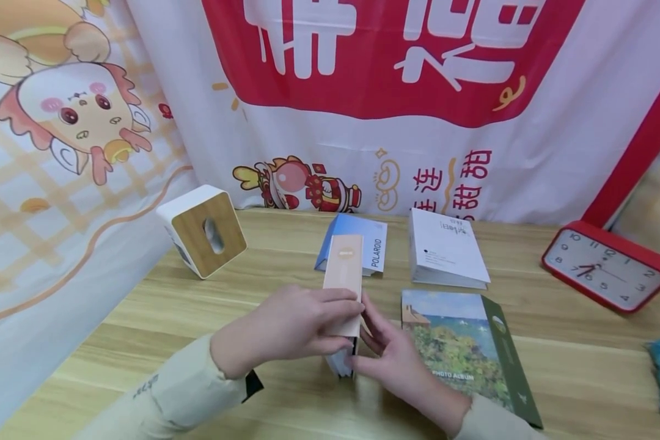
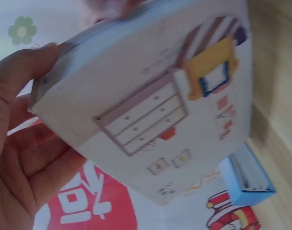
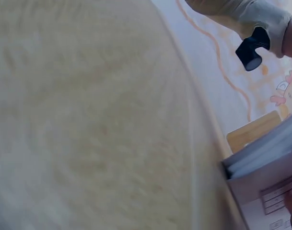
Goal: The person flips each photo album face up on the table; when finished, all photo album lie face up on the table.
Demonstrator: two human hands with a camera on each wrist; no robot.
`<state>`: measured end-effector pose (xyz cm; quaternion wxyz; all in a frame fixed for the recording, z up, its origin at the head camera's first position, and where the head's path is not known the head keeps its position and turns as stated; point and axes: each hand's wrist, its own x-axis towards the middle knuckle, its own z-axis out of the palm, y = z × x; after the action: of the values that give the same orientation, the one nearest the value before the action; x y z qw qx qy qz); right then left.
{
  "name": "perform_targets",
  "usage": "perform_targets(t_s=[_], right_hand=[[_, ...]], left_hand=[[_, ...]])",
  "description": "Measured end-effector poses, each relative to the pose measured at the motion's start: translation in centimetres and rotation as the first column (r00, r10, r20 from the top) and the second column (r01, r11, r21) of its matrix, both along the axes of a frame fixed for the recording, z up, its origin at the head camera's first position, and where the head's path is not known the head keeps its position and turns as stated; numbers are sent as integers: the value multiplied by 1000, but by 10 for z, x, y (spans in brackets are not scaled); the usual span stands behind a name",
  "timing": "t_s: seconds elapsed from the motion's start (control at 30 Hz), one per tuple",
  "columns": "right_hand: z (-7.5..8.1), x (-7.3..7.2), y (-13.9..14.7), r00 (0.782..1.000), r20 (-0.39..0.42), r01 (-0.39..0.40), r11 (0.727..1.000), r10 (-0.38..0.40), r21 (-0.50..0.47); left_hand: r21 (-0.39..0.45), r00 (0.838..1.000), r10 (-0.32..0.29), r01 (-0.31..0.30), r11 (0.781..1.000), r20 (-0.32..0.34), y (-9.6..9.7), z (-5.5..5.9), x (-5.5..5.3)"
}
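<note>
Small photo album (image 1: 343, 287), beige spine uppermost, stands on edge on the wooden table (image 1: 555, 366), held between both hands. Left hand (image 1: 291, 324) grips it from its side, fingers curled over the spine and thumb underneath; the left wrist view shows the cover (image 2: 169, 110), printed with a chest of drawers and a yellow frame, resting against the thumb and palm. Right hand (image 1: 387, 351) holds the opposite face, fingers laid along it and loosely curled round the lower edge; the right wrist view is mostly filled by a blurred pale sleeve, with only the album's page edges (image 3: 261, 158) at the frame's side.

Just beyond the fingertips lies a blue Polaroid album (image 1: 363, 241). Beside it, further to the right hand's side, lies a white album (image 1: 445, 250). Directly beside the right hand lies a landscape-cover album (image 1: 462, 348), close to the wrist. A wooden-faced white box (image 1: 203, 231) stands well apart on the left hand's side. A red clock (image 1: 609, 266) lies well apart on the right hand's side.
</note>
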<state>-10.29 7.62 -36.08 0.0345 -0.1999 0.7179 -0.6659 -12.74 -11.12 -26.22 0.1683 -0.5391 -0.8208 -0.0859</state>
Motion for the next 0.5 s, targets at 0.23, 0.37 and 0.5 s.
perform_targets(t_s=[0.23,0.37,0.5], right_hand=[[-13,-2,0,984,176,-49,997,37,60],[-17,-3,-1,982,185,-53,995,37,82],[-17,-2,-2,988,152,-29,994,13,103]], left_hand=[[-146,999,52,-50,988,10,10,9,0],[-198,996,55,-40,979,74,16,16,-1],[-189,999,14,-7,982,35,17,18,-2]])
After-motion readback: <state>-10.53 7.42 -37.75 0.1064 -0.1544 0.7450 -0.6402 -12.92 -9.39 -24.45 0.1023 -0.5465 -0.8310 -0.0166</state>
